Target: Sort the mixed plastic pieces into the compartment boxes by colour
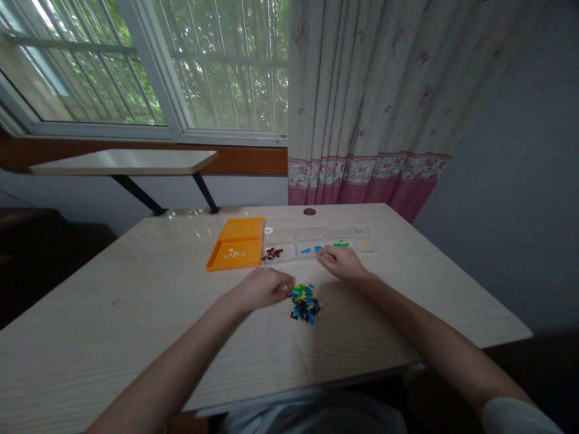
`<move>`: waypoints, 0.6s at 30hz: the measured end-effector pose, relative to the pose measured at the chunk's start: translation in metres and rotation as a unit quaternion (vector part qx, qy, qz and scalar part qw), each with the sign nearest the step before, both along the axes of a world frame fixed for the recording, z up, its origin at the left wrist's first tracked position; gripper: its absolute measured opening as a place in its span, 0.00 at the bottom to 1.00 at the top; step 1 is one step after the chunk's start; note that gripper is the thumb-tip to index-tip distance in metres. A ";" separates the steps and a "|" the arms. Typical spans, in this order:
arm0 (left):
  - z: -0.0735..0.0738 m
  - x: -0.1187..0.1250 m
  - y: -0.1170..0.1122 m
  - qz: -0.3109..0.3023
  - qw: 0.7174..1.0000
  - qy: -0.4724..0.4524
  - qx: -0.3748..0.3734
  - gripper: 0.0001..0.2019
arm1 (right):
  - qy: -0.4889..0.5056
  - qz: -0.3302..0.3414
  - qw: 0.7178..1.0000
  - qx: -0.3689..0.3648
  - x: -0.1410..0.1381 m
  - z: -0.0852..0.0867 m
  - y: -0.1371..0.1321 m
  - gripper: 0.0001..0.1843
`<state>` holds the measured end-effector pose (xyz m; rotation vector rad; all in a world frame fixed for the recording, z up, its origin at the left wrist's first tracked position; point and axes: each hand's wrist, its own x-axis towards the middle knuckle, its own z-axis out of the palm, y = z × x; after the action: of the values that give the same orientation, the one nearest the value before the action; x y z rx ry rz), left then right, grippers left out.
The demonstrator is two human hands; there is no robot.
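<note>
Worktop: a pale wood-grain worktop [136, 313] carries all the things.
Heap: a small heap of mixed blue, green, yellow and dark plastic pieces [305, 303] lies on the worktop between the two hands.
Left hand: the left hand [265, 288] rests at 9 o'clock of the heap. Its fingers are curled in and the fingertips touch the edge of the heap. I cannot tell if it pinches a piece.
Right hand: the right hand [341, 262] is at 1 o'clock of the heap and apart from it. It is loosely curled, with the fingertips at the near rim of the clear box. If something is between the fingers is too small to tell.
Clear box: a long transparent plastic box with compartments [312, 234] stands at 12 o'clock of the heap. It holds dark brown pieces [272, 253], blue pieces [311, 249], green pieces [341, 244] and yellow pieces [365, 244], each colour in its own compartment.
Orange tray: a flat orange plastic tray [244, 232] lies just beside the clear box, at its 9 o'clock, with a few white pieces [233, 253] inside.
</note>
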<state>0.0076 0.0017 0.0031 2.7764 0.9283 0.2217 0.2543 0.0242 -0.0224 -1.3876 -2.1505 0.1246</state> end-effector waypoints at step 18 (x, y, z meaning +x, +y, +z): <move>-0.004 0.003 0.003 0.063 0.993 -0.089 -0.040 0.09 | -0.057 0.156 0.986 0.026 -0.026 -0.002 -0.026 0.09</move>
<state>0.0105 0.0043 -0.0013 2.5778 1.0432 0.4352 0.2287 -0.0020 -0.0248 -1.0428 -2.4378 0.1085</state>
